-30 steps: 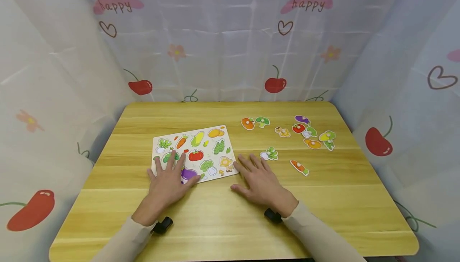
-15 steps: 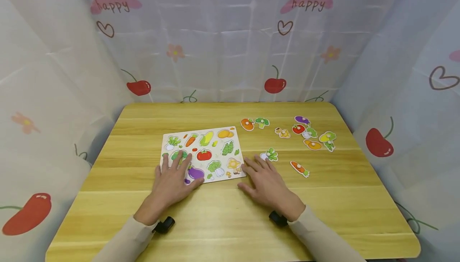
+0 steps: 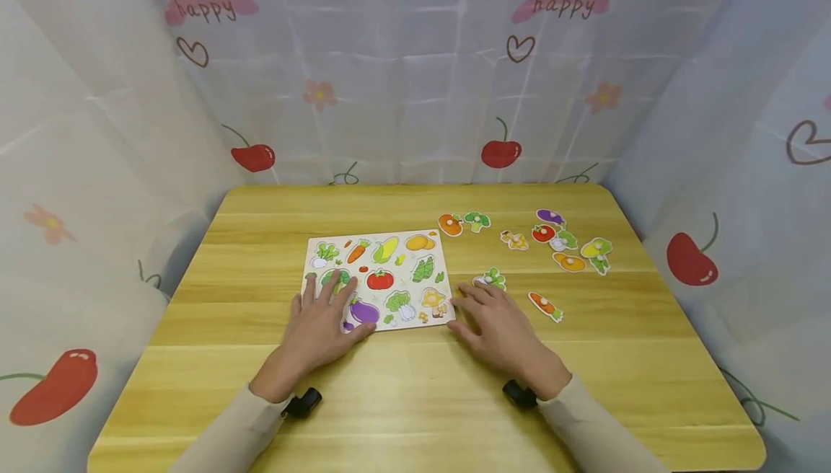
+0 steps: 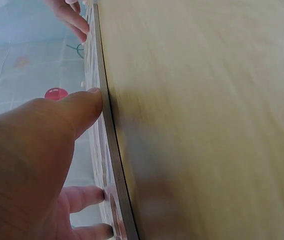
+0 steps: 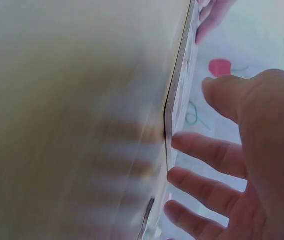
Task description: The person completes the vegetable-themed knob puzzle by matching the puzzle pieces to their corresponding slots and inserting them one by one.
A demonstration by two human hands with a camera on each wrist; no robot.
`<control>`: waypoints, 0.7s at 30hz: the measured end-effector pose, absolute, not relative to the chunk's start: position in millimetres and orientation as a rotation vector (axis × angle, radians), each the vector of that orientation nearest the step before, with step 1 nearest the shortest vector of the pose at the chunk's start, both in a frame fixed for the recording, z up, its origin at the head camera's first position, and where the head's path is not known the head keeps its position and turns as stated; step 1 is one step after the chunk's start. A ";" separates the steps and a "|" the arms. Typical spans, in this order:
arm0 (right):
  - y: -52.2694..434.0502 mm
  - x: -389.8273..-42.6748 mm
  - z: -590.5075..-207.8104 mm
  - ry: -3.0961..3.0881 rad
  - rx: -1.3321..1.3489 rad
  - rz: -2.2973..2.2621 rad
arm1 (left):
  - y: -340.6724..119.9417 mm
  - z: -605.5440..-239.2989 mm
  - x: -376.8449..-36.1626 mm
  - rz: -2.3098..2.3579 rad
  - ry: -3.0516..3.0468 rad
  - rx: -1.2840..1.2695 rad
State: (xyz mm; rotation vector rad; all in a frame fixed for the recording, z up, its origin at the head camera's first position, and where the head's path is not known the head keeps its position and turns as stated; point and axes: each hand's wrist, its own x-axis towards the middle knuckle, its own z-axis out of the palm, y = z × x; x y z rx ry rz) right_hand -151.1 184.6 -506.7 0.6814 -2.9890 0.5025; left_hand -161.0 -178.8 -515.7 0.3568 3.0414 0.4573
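A white wooden puzzle board (image 3: 405,269) printed with vegetables lies flat on the table. My left hand (image 3: 321,325) rests on its lower left part with fingers spread, covering some of the broccoli picture. In the left wrist view the thumb (image 4: 84,107) presses at the board's near edge. Around the lower right corner, my right hand (image 3: 503,329) has loosely bent fingers; the right wrist view shows a fingertip (image 5: 177,140) at the board's side edge. A radish piece (image 3: 495,278) lies just beyond the right fingers, partly covered by them. A carrot piece (image 3: 545,306) lies further right.
Loose knobbed pieces lie at the back right: a pumpkin (image 3: 450,224), broccoli (image 3: 477,221), mushroom (image 3: 516,241), eggplant (image 3: 550,216), tomato (image 3: 542,233) and several others, some overlapping. The wooden table (image 3: 415,415) has patterned curtains (image 3: 402,98) around it.
The board has slid right and turned slightly straighter, with both hands moving right along with it. The right fingers now cover part of the radish piece.
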 end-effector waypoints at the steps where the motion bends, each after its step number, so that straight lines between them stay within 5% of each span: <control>1: 187.6 -152.4 -506.1 -2.980 0.675 0.508 | -179.0 -515.6 -161.4 0.457 3.043 0.358; 21: 255.9 -177.3 -504.0 -2.870 0.518 0.546 | -188.5 -517.9 -165.0 0.449 3.019 0.410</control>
